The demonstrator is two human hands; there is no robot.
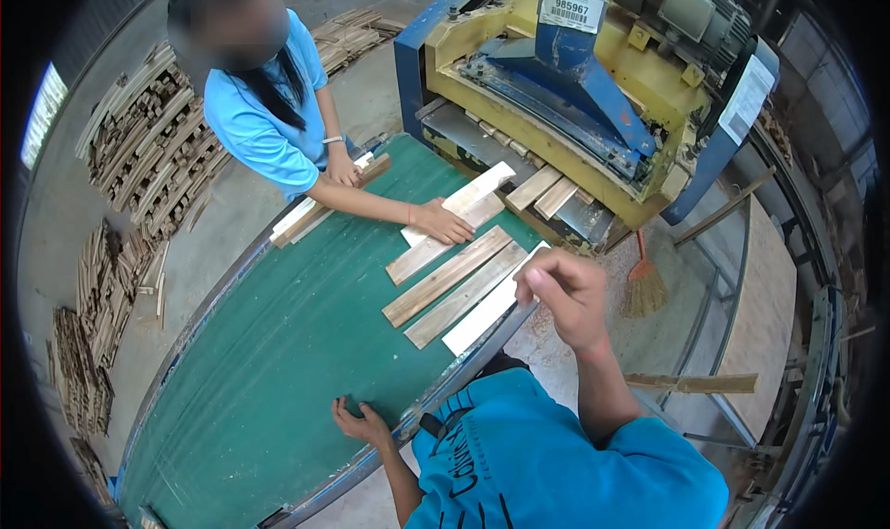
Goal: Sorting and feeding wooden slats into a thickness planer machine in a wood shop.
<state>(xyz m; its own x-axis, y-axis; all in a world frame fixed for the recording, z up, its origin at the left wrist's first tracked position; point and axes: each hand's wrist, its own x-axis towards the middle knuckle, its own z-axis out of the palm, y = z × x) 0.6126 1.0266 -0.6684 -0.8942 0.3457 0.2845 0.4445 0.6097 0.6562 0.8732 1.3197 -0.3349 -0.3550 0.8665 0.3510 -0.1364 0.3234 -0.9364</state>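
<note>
Boards (447, 277) slant across green table (269, 344)

The left hand (360, 422), loosely open, empty, is at the table's near edge. Long axes run lower left to upper right, toward the machine (593, 112). The right hand (564, 297), curled, overlaps a white board's (494, 305) far end; its grip cannot be told.

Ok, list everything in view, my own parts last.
Machine: one, blue and yellow, upper right
Table: one, green, centre and left
Co-worker: one, blue shirt, across table
White plank: one, white, table's near edge
Brown planks: two, brown, beside white plank
Far planks: several, pale to brown, by co-worker's hands
Tan planks: several, tan, machine's front
Wood stacks: several, brown, left side
Broom: one, orange and straw, right of table
Your shirt: one, blue, lower right
Left hand: one, bare, by table's edge
Right hand: one, bare, over white plank's end
</note>
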